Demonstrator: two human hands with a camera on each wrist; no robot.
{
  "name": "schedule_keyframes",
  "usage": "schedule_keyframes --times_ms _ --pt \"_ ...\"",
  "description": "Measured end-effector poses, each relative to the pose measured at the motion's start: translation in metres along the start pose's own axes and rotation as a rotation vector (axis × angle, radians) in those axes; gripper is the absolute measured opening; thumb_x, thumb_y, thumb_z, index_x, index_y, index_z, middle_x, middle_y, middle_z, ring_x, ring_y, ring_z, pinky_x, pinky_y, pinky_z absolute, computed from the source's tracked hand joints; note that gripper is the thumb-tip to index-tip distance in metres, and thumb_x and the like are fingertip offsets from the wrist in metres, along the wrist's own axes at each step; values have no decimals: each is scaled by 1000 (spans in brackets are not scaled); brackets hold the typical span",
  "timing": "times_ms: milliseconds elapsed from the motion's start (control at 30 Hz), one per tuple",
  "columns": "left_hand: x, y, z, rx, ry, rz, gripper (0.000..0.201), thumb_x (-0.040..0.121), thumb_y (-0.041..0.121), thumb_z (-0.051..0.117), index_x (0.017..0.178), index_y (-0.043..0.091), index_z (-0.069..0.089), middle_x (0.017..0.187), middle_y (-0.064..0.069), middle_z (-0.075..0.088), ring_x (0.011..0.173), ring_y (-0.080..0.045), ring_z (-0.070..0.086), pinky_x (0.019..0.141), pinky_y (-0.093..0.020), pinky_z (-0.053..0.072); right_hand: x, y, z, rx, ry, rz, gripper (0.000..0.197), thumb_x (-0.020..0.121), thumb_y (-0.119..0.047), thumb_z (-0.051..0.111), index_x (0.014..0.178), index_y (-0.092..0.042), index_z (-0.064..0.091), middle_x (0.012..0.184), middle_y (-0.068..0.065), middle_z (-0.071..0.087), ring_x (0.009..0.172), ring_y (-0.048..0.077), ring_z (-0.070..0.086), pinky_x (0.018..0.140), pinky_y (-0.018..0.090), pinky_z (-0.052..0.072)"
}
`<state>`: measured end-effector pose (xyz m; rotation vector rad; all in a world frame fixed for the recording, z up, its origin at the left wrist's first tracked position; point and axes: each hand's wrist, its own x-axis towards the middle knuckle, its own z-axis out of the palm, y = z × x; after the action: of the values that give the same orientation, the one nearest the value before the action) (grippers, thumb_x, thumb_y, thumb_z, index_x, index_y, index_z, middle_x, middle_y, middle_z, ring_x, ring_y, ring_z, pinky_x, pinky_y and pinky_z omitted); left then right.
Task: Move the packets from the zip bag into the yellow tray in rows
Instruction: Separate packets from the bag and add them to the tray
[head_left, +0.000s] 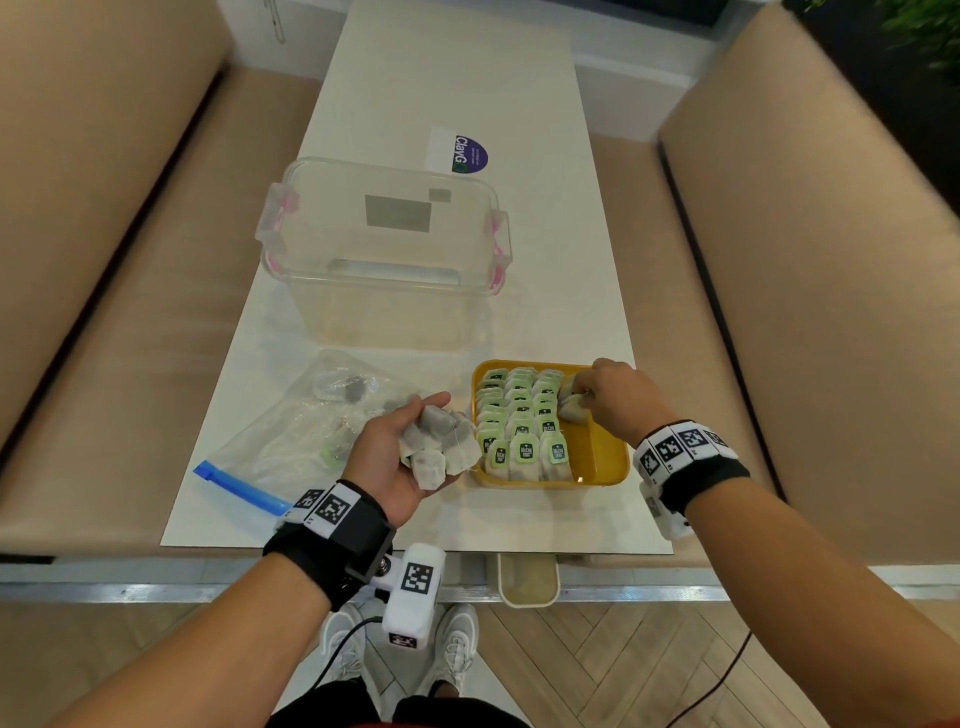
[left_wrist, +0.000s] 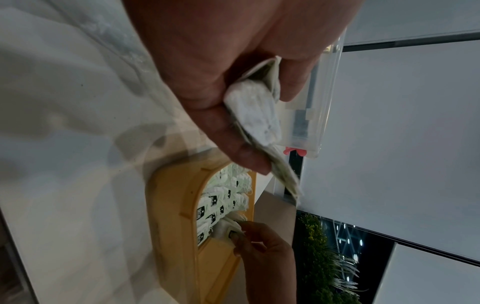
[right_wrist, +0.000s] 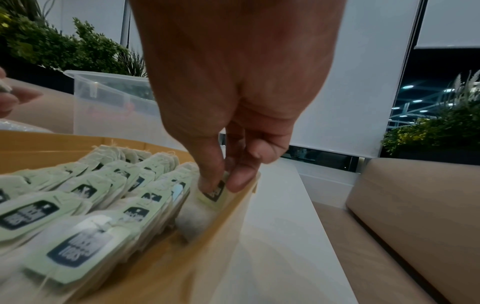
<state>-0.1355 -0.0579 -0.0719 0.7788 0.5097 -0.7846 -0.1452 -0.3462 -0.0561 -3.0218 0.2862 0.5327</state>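
Note:
The yellow tray (head_left: 605, 457) sits on the white table and holds three rows of tea-bag packets (head_left: 522, 415) with green tags. My right hand (head_left: 618, 395) reaches into the tray's far right corner and pinches one packet (right_wrist: 205, 203) by its tag, against the tray wall (right_wrist: 228, 218). My left hand (head_left: 400, 447) hovers palm up beside the tray's left edge, holding a bunch of packets (head_left: 439, 447); the left wrist view shows those packets (left_wrist: 257, 115) between thumb and fingers. The clear zip bag (head_left: 291, 431) with a blue seal lies left of the hand, with a few packets inside.
A clear plastic box (head_left: 384, 244) with pink clips stands behind the tray and bag. A printed card (head_left: 460, 150) lies farther back. Beige sofa seats (head_left: 810, 291) flank the narrow table on both sides. The tray's right strip (head_left: 597, 447) is bare.

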Motion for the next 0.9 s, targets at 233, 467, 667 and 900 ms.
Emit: schedule_keyframes --times_ms 233,467,667,900 --pt "-1 -1 2 -11 -5 -3 30 103 31 47 114 13 69 92 -5 76 94 -25 71 83 -44 54 2 0 10 2 113 26 15 88 -7 56 99 -13 48 100 10 50 77 34 57 63 38 48" --pt "-1 -2 1 -13 8 -6 29 102 31 50 112 14 71 101 -8 75 97 -27 70 91 -46 51 3 -2 12 13 115 31 17 89 -4 56 103 -9 48 106 11 48 68 26 46 58 33 35" --pt "0 -3 -1 -24 1 -2 29 102 31 50 114 13 70 97 -7 75 95 -27 70 89 -45 53 -8 -12 2 82 107 7 14 90 -8 55 102 -4 49 102 12 44 69 27 42 60 33 30" --pt "0 -5 0 4 -10 4 30 102 31 47 110 14 70 95 -6 74 93 -26 68 85 -42 52 -14 -11 -2 175 116 -42 18 85 -4 55 86 -13 41 93 7 40 68 28 43 57 31 30"
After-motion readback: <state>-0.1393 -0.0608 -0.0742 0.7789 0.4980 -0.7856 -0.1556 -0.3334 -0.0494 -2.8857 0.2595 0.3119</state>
